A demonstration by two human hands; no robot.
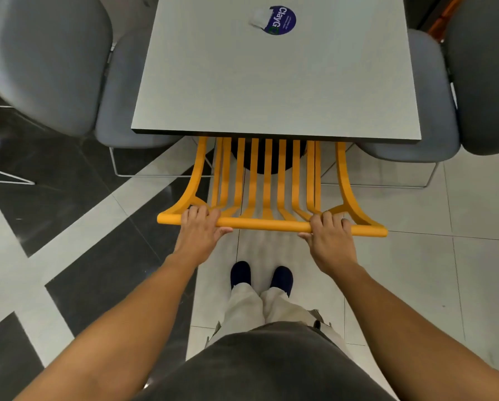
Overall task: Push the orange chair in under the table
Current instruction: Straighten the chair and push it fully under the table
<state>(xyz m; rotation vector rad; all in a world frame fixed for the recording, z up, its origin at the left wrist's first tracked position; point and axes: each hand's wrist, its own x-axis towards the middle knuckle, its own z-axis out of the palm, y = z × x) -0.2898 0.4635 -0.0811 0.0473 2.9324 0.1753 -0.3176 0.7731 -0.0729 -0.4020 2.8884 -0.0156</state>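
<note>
The orange chair (267, 186) has a slatted back and a round top rail. Its seat is hidden beneath the grey table (274, 79); only the back and the two curved arms stick out past the table's near edge. My left hand (200, 230) grips the top rail near its left end, fingers curled over it. Near the right end of the same rail, my right hand (330, 234) holds on in the same way. Both arms reach straight forward from my body.
Grey padded chairs stand at the table's left (54, 62) and right (427, 91) sides, on thin white wire frames. A round dark sticker (280, 20) lies on the tabletop. My feet in dark shoes (261, 277) stand on the tiled floor just behind the orange chair.
</note>
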